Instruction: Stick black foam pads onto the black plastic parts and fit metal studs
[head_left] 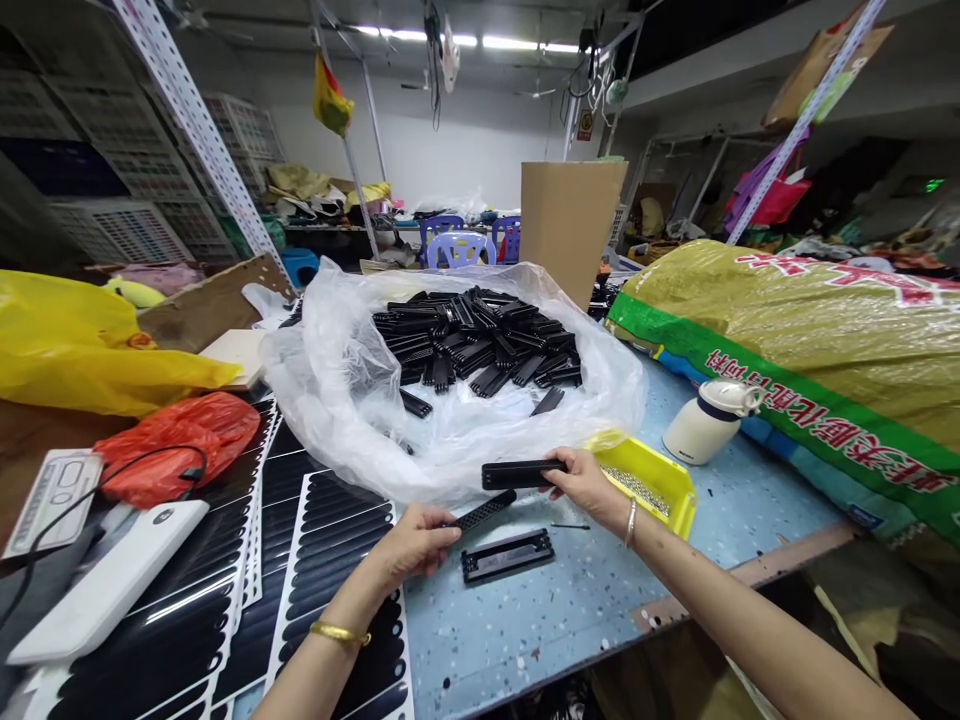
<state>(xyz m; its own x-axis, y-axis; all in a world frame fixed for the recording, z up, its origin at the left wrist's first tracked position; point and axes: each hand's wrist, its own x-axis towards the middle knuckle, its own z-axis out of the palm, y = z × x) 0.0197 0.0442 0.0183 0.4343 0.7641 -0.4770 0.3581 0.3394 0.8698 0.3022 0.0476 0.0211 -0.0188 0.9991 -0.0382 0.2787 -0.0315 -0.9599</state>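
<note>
My left hand [412,545] pinches the end of a narrow black slotted plastic strip [484,511] above the speckled blue workbench [600,610]. My right hand [589,487] grips a black oblong plastic part [517,474] by one end, just above and beyond the strip. The two pieces are close together but do not clearly touch. A black rectangular plastic frame [507,555] lies flat on the bench below my hands. Beyond them, a transparent plastic bag [360,400] holds a heap of similar black plastic parts [476,340].
A yellow tray of small metal parts [645,485] sits beside my right hand. Glossy black patterned sheets [330,530] lie to the left. A white bottle [709,420], large printed sack [795,350], cardboard box [570,225], and red [176,450] and yellow bags [90,345] surround the bench.
</note>
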